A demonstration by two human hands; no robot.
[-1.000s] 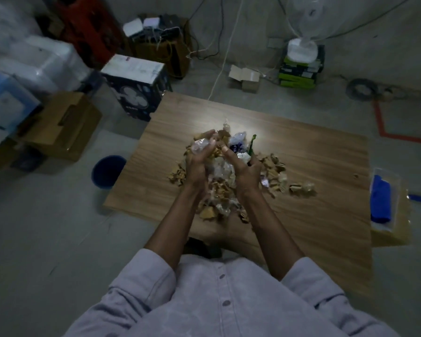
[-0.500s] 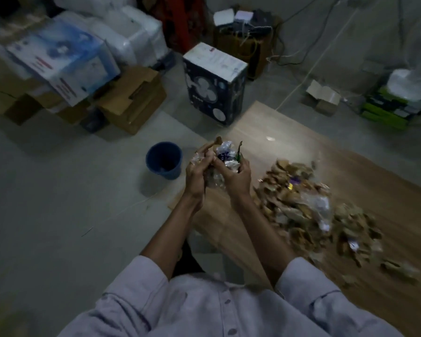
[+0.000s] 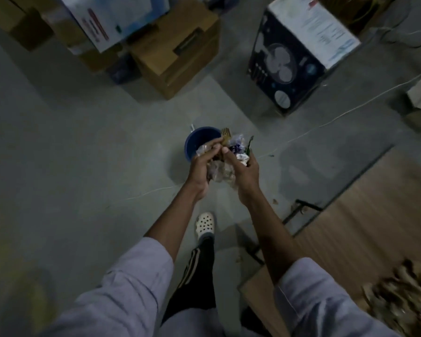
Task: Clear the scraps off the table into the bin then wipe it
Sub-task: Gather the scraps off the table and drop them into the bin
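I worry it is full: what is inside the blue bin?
In the blue bin only a dim inner wall shows; the left hand and scraps cover the rest.

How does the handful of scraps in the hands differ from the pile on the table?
The handful is gripped between the left hand and right hand, in the air by the blue bin; the pile lies loose on the table. The handful shows clear plastic, purple-white wrappers and a green strip; the pile looks mostly brown, though blurred. Both are crumpled scraps.

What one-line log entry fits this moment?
phase: carry | left hand, right hand: grip scraps | bin: near hands | table: pile left
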